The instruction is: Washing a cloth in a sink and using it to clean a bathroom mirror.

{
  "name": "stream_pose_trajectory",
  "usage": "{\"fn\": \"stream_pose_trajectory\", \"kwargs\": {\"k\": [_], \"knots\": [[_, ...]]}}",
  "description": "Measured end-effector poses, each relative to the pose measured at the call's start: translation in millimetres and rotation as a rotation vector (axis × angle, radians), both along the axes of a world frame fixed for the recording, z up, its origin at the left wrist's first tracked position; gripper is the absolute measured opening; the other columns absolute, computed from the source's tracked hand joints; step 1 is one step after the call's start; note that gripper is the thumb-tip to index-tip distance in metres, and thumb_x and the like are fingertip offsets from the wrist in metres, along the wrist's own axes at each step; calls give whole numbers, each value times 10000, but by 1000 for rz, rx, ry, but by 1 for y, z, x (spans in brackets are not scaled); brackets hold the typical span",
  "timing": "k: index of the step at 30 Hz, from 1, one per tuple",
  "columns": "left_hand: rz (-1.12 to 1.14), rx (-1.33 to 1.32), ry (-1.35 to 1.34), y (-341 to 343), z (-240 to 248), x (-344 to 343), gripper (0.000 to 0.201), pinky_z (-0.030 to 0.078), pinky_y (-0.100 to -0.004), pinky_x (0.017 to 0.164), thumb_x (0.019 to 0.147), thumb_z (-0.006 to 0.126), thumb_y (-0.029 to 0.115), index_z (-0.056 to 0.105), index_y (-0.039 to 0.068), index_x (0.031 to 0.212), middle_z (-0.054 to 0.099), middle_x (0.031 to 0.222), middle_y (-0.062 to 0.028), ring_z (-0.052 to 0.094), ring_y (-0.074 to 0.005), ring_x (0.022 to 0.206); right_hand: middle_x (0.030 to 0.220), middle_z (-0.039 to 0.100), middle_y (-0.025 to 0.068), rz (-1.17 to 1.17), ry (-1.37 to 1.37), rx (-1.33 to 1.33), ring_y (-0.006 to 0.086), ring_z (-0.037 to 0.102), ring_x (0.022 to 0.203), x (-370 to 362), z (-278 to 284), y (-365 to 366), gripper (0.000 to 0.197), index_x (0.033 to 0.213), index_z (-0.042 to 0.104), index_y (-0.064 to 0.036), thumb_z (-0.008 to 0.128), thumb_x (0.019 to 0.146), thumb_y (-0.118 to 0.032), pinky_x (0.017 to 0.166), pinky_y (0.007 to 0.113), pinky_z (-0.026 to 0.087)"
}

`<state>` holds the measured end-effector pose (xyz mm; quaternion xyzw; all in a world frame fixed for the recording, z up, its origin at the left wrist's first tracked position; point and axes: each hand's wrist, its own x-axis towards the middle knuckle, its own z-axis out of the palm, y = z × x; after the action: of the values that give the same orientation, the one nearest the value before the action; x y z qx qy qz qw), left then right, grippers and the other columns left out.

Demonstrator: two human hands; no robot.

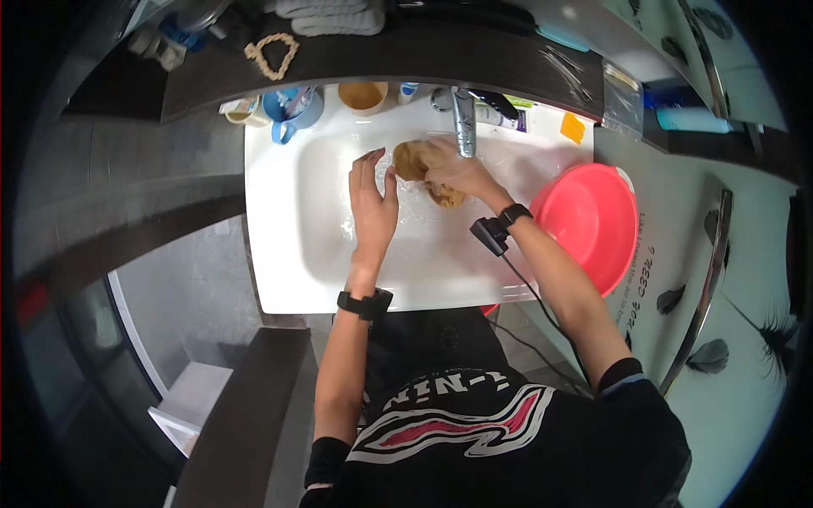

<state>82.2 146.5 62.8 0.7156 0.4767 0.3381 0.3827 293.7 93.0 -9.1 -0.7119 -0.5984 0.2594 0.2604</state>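
In the white sink (318, 245), my right hand (457, 173) grips a tan-brown rounded thing (411, 161) beneath the chrome faucet (463, 123). Its exact kind is hard to make out. Blur and running water smear the right fingers. A second tan-brown patch (447, 197) shows just below that hand; whether it belongs to the same thing I cannot tell. To the left, my left hand (373, 201) holds nothing, its fingers extended and thumb apart, close beside the tan-brown thing. Water splashes on the basin floor between the hands.
A pink-red basin (625, 229) stands right of the sink. Along the back rim are a blue mug (292, 110), a tan cup (362, 97), tubes (500, 117) and an orange piece (572, 128). A dark shelf (339, 63) overhangs them. A cable (542, 300) trails from my right wrist.
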Motion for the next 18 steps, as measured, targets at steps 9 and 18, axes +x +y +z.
{"fn": "stream_pose_trajectory", "kwargs": {"k": [9, 18], "knots": [[-377, 470, 2, 8, 68, 80, 516, 446, -439, 968, 754, 628, 7, 603, -29, 1268, 591, 1355, -134, 553, -347, 1149, 1058, 682, 237, 95, -167, -204, 393, 639, 1061, 6, 36, -9, 445, 1260, 577, -80, 627, 870, -288, 877, 503, 526], [-474, 438, 105, -17, 53, 106, 601, 431, -439, 976, 759, 649, 34, 570, 0, 1354, 521, 1471, -85, 524, -323, 1194, 1177, 671, 178, -280, 477, -305, 289, 654, 1078, 18, 31, -40, 430, 1266, 558, 8, 633, 901, -207, 913, 385, 523]]}}
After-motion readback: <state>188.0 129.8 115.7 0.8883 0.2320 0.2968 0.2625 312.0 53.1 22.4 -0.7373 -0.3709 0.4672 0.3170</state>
